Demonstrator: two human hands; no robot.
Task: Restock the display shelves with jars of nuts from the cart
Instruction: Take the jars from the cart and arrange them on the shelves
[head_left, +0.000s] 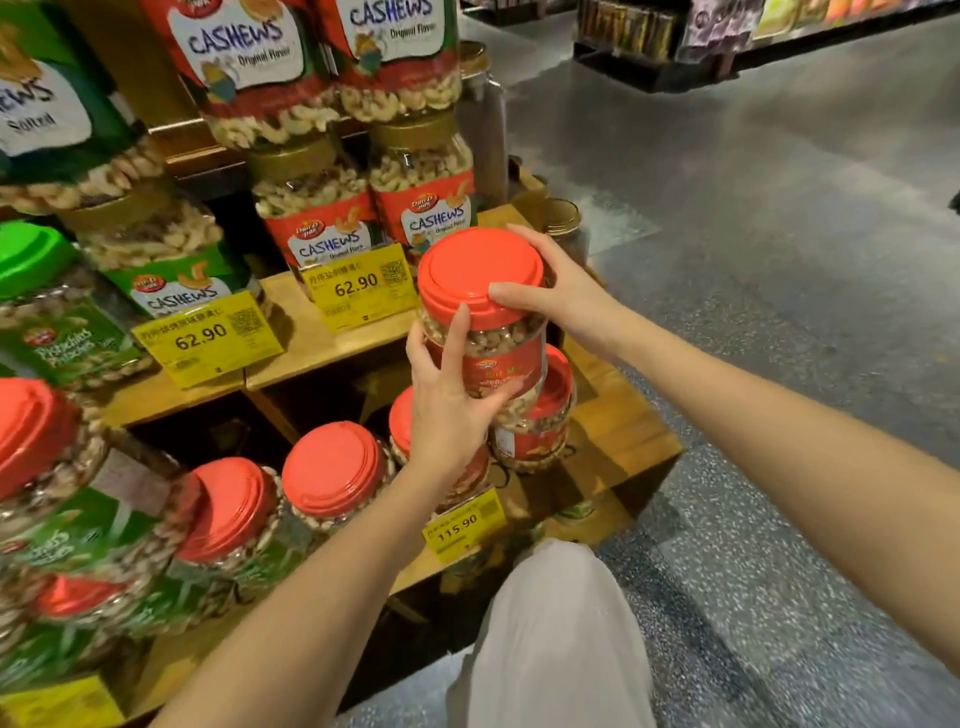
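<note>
Both bare forearms reach forward and meet at one jar (485, 340). The left hand (451, 408) grips its side, one finger pointing upward. The right hand (563, 291), just above the left, clasps the lid, thumb on the near rim.

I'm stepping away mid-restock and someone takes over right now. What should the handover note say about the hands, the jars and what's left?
Left hand grips the body of the held jar; right hand grips its red lid.
The held jar is over the lower shelf, above a shelf jar at the right end; contact unclear.
Done: other red-lidded jars stand along that shelf.
Left: set this one down; cart not in view.
</note>
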